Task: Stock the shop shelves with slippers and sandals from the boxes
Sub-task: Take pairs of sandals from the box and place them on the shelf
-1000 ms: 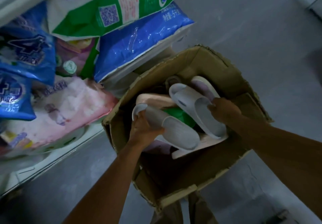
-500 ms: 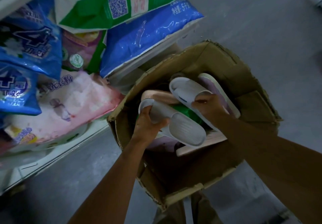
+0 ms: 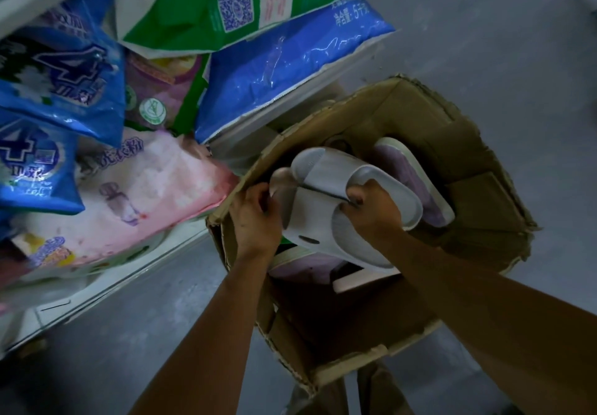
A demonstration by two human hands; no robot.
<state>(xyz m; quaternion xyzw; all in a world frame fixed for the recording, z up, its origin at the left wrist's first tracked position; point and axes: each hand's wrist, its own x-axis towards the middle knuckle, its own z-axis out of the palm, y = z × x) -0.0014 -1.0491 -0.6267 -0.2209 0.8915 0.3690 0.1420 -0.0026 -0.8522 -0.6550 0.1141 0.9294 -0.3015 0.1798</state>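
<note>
A pair of pale grey slippers is held together above an open cardboard box on a grey shop floor. The upper slipper's long axis runs from upper left to lower right, its rounded end toward the box's left rim; the lower slipper lies alongside it and angles down toward the right. Which ends are toe and heel is hard to make out in the dim light.

The right hand has its grip clamped on the pair, fingers curled into the strap openings, and it hides the middle of both slippers. The left hand curls its fingers around the left end of the lower slipper, at the box's left rim; its fingertips are hidden behind the slipper.

Deeper in the box, a lilac slipper with a pale rim lies behind the pair, partly covered. Another lilac piece and a pale edge show beneath, mostly hidden; a pinkish shape peeks out at the left. The rest of the box's contents are lost in shadow.

To the left, a low white shelf carries bagged goods: a pink bag, blue bags and a green-and-white bag, several cut off by the frame's edge.
</note>
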